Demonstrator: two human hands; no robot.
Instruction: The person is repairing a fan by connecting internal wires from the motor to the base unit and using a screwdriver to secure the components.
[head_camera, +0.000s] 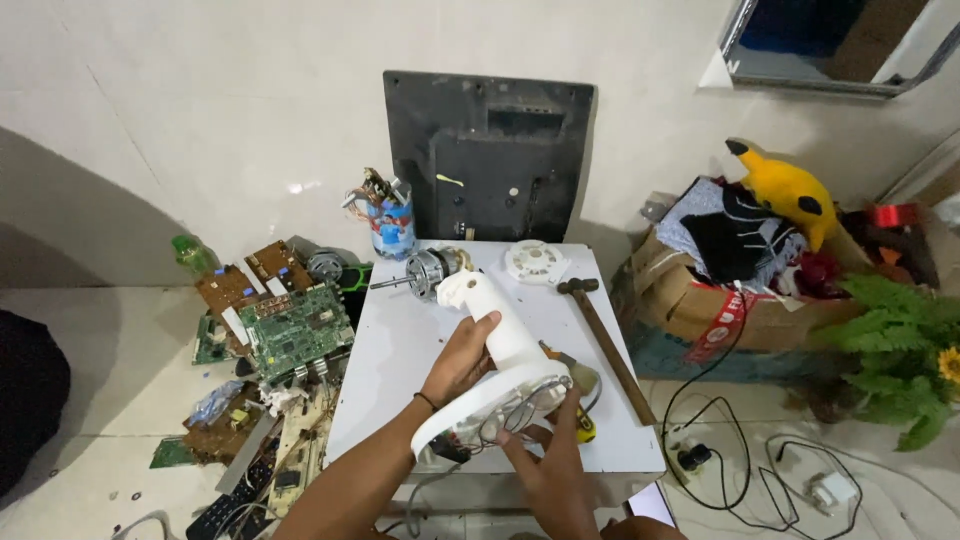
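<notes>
Hands meet around a white plastic fan stand with a round base and a thick curved neck (500, 350), tilted up off the white square table (400, 350) so that its open underside faces the person. The left hand (462, 358) is wrapped about the neck, fingers curled closed over it, carrying most of the weight. The right hand (545, 445) sits at the lower rim of the base; its grip looks closed, with a yellow-handled tool (583, 425) showing beside it, though whether the fingers pinch the tool, the rim or both I cannot tell.

Work on the underside would go best, I judge, with the left hand keeping the neck firm and the base braced against the table edge, so that the loose wires (495, 430) inside are not tugged and the rim does not twist while the right hand works.

Relative to the grips, the stand runs up and away: the base is nearest the person, between both hands, and the neck rises toward a bare metal fan motor with a long shaft (425, 270) lying just beyond its top. A wooden-handled hammer (605, 335) lies to the right on the table, apart from the stand. Green and brown circuit boards (285, 320) are heaped on the floor at the left.
</notes>
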